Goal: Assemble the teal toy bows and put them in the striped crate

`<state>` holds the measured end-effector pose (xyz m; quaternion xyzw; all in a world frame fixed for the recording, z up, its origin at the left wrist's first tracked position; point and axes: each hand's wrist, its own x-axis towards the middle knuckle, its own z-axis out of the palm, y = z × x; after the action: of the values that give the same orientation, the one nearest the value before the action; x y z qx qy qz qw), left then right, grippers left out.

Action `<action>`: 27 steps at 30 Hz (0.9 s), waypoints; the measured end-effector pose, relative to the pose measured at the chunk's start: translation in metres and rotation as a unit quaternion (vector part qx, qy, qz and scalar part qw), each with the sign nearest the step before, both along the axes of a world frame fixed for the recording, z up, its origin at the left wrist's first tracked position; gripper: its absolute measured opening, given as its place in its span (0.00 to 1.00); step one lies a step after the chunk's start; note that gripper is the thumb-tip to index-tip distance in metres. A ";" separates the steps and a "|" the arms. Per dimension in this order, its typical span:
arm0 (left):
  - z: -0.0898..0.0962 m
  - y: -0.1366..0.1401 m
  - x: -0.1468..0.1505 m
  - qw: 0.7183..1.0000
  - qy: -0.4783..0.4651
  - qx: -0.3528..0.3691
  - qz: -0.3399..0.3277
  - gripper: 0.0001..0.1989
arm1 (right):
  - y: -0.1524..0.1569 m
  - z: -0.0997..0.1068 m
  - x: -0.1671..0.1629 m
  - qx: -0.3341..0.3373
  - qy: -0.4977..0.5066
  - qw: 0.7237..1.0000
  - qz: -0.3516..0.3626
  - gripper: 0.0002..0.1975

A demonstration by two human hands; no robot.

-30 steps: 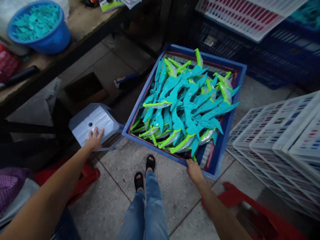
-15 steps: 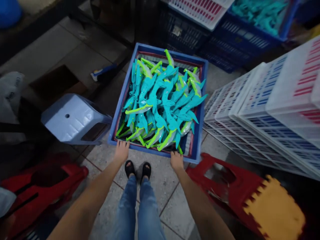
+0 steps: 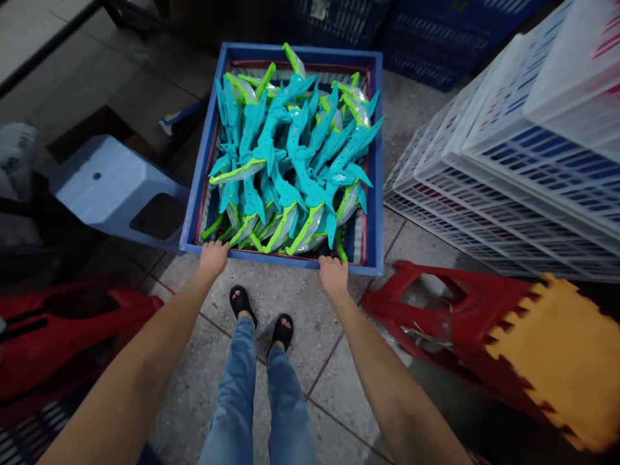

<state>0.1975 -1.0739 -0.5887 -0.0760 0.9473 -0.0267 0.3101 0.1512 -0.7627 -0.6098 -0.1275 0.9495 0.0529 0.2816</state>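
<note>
The fingers point(image 3: 330, 261) hook over the blue crate's near rim point(image 3: 276, 260).

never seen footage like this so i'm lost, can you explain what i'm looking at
No machine here: these are a person's two bare hands. The view comes from a camera worn on the head, looking forward and down, so jeans and black sandals show. The left hand and right hand hold the near rim of a blue crate, fingers curled over its edge. Inside lies a pile of turquoise and lime-green pieces. A pale blue stool stands to the left, white crates to the right. Whether the blue crate is lifted or resting, I can't tell.
</note>
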 end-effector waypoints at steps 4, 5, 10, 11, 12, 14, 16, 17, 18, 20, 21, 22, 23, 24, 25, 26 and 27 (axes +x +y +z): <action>0.008 0.025 0.067 1.000 -0.014 0.013 0.005 0.21 | 0.023 0.014 0.058 -0.001 -0.009 1.000 0.005 0.20; 0.010 0.030 0.085 1.000 -0.017 0.016 0.005 0.21 | 0.029 0.018 0.075 -0.004 -0.011 1.000 0.005 0.21; 0.019 0.050 0.175 0.999 -0.032 0.028 0.000 0.20 | 0.049 0.028 0.165 -0.013 -0.016 1.000 -0.012 0.19; 0.019 0.053 0.193 0.999 -0.034 0.031 -0.003 0.20 | 0.052 0.029 0.184 -0.013 -0.017 1.000 -0.019 0.19; 0.020 0.056 0.212 0.999 -0.036 0.033 -0.006 0.20 | 0.055 0.029 0.203 -0.013 -0.018 0.999 -0.025 0.19; 0.023 0.061 0.250 0.998 -0.043 0.037 -0.011 0.20 | 0.061 0.031 0.242 -0.013 -0.027 0.999 -0.036 0.19; 0.028 0.065 0.287 0.998 -0.055 0.039 -0.016 0.21 | 0.066 0.035 0.283 -0.015 -0.041 0.998 -0.043 0.19; 0.031 0.067 0.306 0.997 -0.062 0.041 -0.018 0.21 | 0.068 0.037 0.304 -0.015 -0.050 0.998 -0.046 0.19; 0.034 0.070 0.324 0.996 -0.071 0.043 -0.020 0.21 | 0.070 0.040 0.324 -0.015 -0.058 0.997 -0.049 0.19; 0.041 0.074 0.360 0.995 -0.087 0.046 -0.023 0.21 | 0.075 0.047 0.366 -0.015 -0.072 0.996 -0.053 0.20; 0.045 0.077 0.378 0.994 -0.094 0.047 -0.024 0.21 | 0.077 0.051 0.386 -0.016 -0.078 0.995 -0.054 0.20; 0.048 0.080 0.397 0.993 -0.100 0.048 -0.025 0.22 | 0.081 0.055 0.406 -0.017 -0.083 0.995 -0.055 0.20; 0.050 0.083 0.415 0.993 -0.105 0.049 -0.026 0.22 | 0.084 0.058 0.425 -0.018 -0.088 0.994 -0.055 0.20; 0.052 0.087 0.433 0.992 -0.109 0.050 -0.027 0.22 | 0.089 0.061 0.443 -0.020 -0.091 0.994 -0.055 0.20; 0.054 0.091 0.452 0.992 -0.111 0.050 -0.030 0.22 | 0.093 0.063 0.460 -0.022 -0.094 0.994 -0.055 0.20; 0.054 0.096 0.470 0.992 -0.112 0.050 -0.033 0.22 | 0.099 0.064 0.476 -0.023 -0.095 0.994 -0.057 0.20; 0.055 0.103 0.488 0.992 -0.114 0.049 -0.037 0.21 | 0.105 0.064 0.490 -0.025 -0.096 0.993 -0.060 0.20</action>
<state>0.6851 -0.9713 -0.5342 -0.0226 0.9082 -0.0002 0.4179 0.6413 -0.6574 -0.5453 -0.0814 0.9252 0.0000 0.3706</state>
